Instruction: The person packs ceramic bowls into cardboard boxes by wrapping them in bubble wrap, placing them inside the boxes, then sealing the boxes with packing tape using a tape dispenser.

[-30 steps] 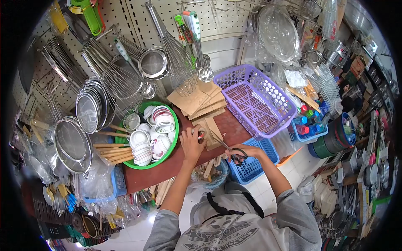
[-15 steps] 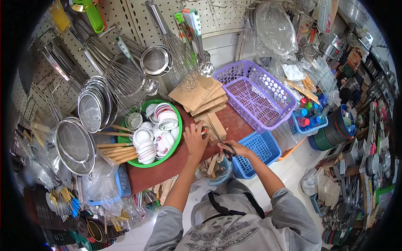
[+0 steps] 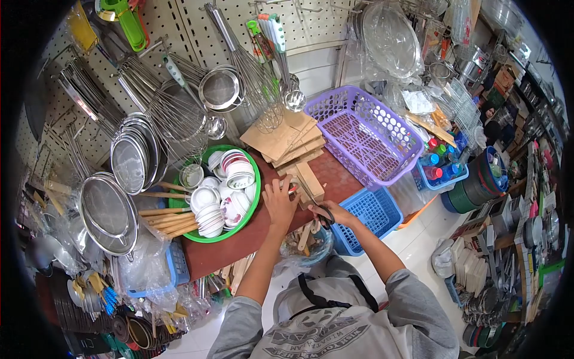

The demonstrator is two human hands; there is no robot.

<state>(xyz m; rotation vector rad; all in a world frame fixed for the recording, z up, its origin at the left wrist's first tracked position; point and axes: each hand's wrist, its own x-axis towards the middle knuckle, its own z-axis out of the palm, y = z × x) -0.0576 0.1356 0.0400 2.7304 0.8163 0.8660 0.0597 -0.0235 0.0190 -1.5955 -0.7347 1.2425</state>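
Note:
My right hand (image 3: 339,213) is closed around the dark handles of a pair of scissors (image 3: 324,214). Their blades point up and left onto a small brown cardboard box (image 3: 310,180) on the red tabletop (image 3: 336,173). At the box's left side, my left hand (image 3: 280,200) grips it with bent fingers. A small reddish thing shows by those fingertips, too small to name. Beyond the box lies a stack of flat brown cardboard pieces (image 3: 287,139). Left of my left hand stands a green round basin (image 3: 256,200) with white bowls (image 3: 210,216) in it.
A purple basket (image 3: 412,163) stands at the back right, with a blue basket (image 3: 391,209) in front of it. Wooden-handled strainers (image 3: 107,212) and whisks (image 3: 251,72) hang on the left and back. Bottles sit in a blue crate (image 3: 445,182) further right.
The scissors and my right hand have shifted very slightly. My left hand stays at the box, and the items around look the same.

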